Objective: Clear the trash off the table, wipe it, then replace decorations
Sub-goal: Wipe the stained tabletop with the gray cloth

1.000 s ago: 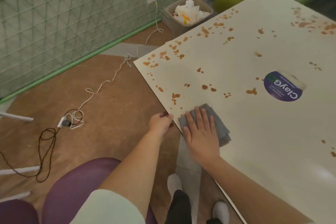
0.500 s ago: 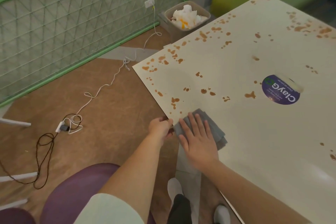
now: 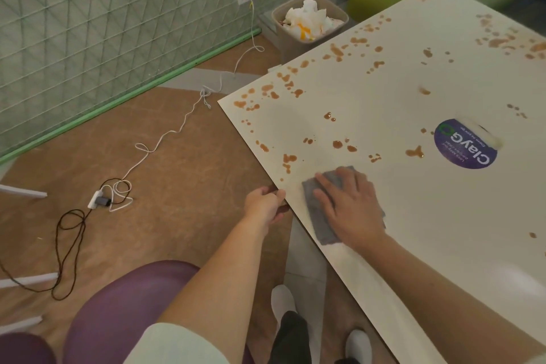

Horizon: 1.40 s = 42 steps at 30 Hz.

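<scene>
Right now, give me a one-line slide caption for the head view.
Right hand presses a grey cloth flat on the stained table while the left hand grips its edge.

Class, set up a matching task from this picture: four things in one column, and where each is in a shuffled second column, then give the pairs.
Things:
1. grey wiping cloth
2. round purple sticker
3. crumpled white paper trash
4. white power strip

Places:
A. on the brown floor by coiled cables
B. inside the beige bin
C. under the right hand, near the table's edge
D. stuck flat on the cream tabletop, among brown stains

Pairs: 1-C, 2-D, 3-B, 4-A
</scene>
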{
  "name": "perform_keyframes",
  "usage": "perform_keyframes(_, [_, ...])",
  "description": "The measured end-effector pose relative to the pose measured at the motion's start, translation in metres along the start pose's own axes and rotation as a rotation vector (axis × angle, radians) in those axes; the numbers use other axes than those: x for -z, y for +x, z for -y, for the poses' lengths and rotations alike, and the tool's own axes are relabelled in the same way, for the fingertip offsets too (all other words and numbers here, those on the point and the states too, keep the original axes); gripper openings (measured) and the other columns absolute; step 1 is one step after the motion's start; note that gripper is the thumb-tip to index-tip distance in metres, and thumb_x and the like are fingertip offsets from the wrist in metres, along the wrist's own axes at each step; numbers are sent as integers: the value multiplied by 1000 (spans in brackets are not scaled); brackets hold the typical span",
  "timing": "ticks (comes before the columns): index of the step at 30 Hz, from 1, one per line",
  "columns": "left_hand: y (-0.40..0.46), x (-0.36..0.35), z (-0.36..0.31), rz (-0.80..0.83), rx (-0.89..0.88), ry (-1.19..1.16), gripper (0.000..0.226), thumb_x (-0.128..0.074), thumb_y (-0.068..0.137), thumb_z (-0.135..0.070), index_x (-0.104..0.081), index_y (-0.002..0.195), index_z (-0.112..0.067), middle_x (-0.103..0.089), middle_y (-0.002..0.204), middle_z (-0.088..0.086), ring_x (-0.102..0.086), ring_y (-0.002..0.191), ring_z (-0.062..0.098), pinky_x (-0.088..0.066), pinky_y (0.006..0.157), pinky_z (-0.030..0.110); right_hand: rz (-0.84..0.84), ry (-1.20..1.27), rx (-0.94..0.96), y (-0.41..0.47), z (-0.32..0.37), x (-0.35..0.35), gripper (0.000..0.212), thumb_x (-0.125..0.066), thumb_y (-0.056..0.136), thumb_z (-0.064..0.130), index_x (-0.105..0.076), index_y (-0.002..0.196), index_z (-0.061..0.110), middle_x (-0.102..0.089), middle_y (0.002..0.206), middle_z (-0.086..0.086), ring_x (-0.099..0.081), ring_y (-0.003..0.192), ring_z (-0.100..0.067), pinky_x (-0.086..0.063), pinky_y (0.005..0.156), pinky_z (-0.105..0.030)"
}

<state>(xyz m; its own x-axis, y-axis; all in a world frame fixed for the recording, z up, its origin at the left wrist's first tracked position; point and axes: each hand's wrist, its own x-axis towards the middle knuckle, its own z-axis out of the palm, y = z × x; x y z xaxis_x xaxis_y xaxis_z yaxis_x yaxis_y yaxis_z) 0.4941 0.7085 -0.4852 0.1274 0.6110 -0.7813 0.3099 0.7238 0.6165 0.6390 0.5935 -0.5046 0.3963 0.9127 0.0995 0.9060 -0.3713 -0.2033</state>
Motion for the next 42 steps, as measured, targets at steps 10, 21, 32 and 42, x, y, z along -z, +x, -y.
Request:
perform_keyframes(10, [6, 3, 1, 15, 18, -7, 26, -61, 95, -13, -56, 120, -18, -70, 111, 1, -73, 82, 19, -51, 66, 25, -4, 177, -3, 41, -4, -16, 33, -42, 100, 40, -56, 123, 20, -55, 119, 0, -45, 108, -23, -34, 90, -35])
perform_keyframes(21, [7, 5, 0, 43, 39, 2, 30, -63, 94, -15, -56, 123, -18, -70, 112, -1, -72, 72, 13, -48, 57, 22, -14, 135, 88, 30, 0, -22, 43, -38, 98, 34, -56, 137, 25, -54, 129, -1, -44, 117, -26, -39, 94, -42])
perform_keyframes(32, [4, 7, -8, 70, 57, 74, 28, -62, 95, -11, -54, 121, -16, -70, 98, -3, -70, 69, 14, -51, 68, 26, -8, 144, -69, 41, -6, -19, 35, -43, 101, 35, -55, 132, 23, -54, 132, 0, -41, 121, -24, -31, 98, -38])
perform_keyframes(42, [-2, 13, -25, 151, 164, 84, 29, -59, 96, -13, -54, 125, -11, -70, 109, 2, -71, 88, 18, -55, 65, 30, 32, 213, 23, 56, 1, -20, 41, -36, 101, 40, -55, 132, 22, -53, 134, 4, -43, 124, -19, -31, 105, -34])
